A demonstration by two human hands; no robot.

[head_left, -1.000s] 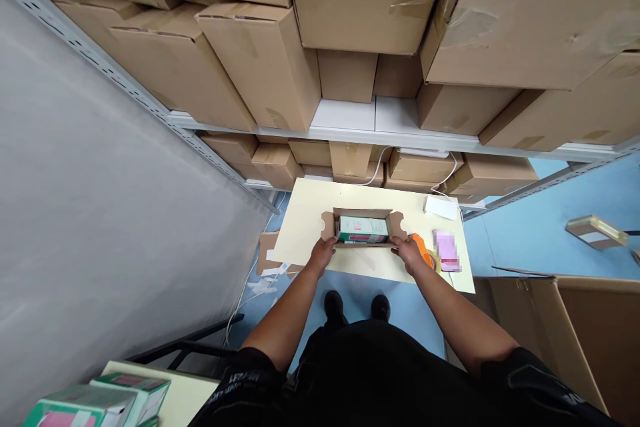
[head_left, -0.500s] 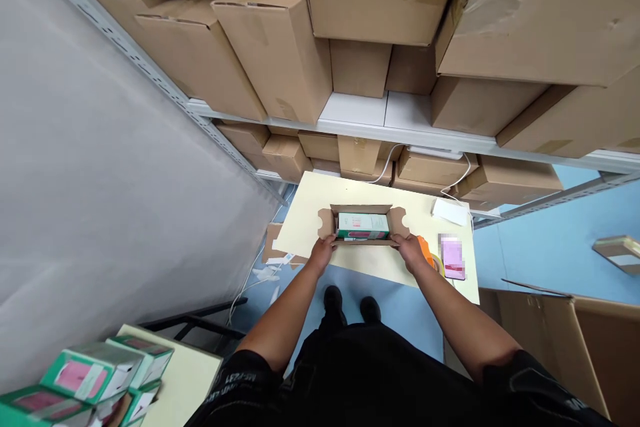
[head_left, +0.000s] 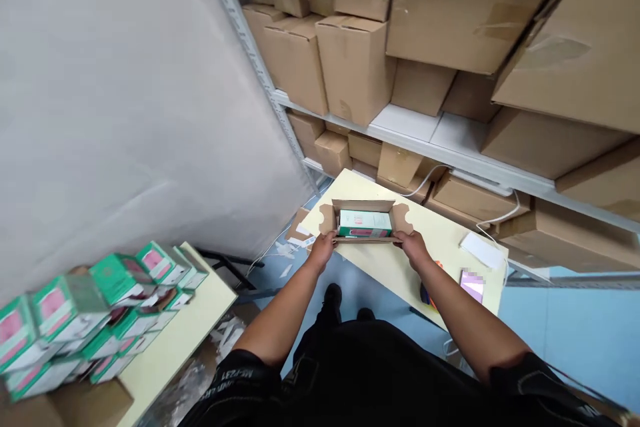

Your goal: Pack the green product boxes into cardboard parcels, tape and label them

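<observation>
An open cardboard box (head_left: 367,205) is held level in front of me, its end flaps spread outward. Inside it lies a green and white product carton (head_left: 365,221) with a pink panel. My left hand (head_left: 323,250) grips the near left corner of the cardboard box, fingers closed on its wall. At the near right corner, my right hand (head_left: 411,247) is closed on the box in the same way. The box is over the pale yellow table (head_left: 370,267); whether it touches the top I cannot tell.
To the left, a second table (head_left: 185,320) bears stacked green and pink cartons (head_left: 120,280). Shelving (head_left: 340,121) full of brown boxes (head_left: 350,67) stands ahead. A phone (head_left: 472,285), a white object (head_left: 483,251) and a cable lie on the right. Scraps litter the floor.
My view has turned left, bringing more of the stacked cartons into sight. The cardboard box stays in both hands, and the table and shelving have shifted right in view.
</observation>
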